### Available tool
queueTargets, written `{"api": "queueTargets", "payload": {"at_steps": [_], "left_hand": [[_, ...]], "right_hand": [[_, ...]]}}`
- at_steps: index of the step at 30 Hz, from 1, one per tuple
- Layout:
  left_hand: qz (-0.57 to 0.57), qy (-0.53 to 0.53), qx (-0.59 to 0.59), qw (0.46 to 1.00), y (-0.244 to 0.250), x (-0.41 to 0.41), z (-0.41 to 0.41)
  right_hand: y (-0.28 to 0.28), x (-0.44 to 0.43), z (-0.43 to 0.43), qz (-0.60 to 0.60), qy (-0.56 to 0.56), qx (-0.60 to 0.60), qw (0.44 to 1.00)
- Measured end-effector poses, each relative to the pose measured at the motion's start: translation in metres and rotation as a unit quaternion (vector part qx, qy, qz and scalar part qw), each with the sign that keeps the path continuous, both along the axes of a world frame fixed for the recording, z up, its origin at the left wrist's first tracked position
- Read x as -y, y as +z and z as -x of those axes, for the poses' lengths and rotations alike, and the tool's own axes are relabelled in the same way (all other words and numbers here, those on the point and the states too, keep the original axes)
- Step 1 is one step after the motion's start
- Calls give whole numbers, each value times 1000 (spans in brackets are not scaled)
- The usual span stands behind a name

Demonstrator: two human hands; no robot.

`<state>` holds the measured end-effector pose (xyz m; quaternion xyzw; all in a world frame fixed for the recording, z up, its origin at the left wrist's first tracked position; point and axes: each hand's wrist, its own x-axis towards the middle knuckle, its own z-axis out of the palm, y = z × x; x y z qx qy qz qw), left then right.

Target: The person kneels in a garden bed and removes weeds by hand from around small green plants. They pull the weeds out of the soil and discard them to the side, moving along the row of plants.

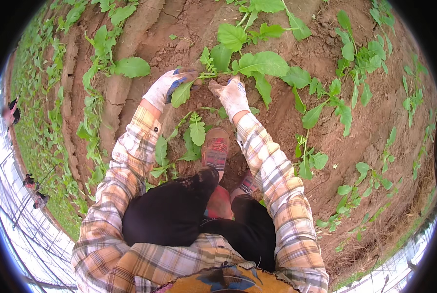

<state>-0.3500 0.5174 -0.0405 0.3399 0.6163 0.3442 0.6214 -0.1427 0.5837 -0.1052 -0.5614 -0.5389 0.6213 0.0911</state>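
My left hand (171, 87), in a soiled white work glove with blue patches, is at the left side of a green leafy plant (263, 64). Its fingers close around a thin stem, and one lobed leaf (182, 94) hangs beside the glove. On the other side of the stem, my right hand (232, 93) wears a matching muddy glove. Its fingertips point into the soil at the plant's base, under the broad leaves. Whether they pinch anything there is hidden. A smaller leafy plant (197, 132) grows below the hands, by my shoe (215, 148).
Rows of similar plants run along both sides, on the left (100, 47) and right (367, 58). Cracked brown soil (354, 146) lies between them. Dry straw (394, 234) edges the lower right. Other people (35, 192) are far off at the left, near a framed translucent wall (11, 175).
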Motion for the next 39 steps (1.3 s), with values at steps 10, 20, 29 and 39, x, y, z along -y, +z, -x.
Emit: {"api": "queueTargets", "payload": {"at_steps": [10, 20, 29, 39], "left_hand": [[57, 48, 57, 996, 17, 7, -1], [96, -27, -13, 995, 15, 10, -4], [92, -139, -201, 965, 14, 7, -20], [67, -199, -249, 945, 30, 0, -36]], "right_hand": [[69, 12, -5, -184, 202, 190, 943], [68, 9, -7, -257, 302, 255, 882], [72, 3, -27, -294, 280, 194, 893], [41, 2, -4, -267, 188, 173, 929]]}}
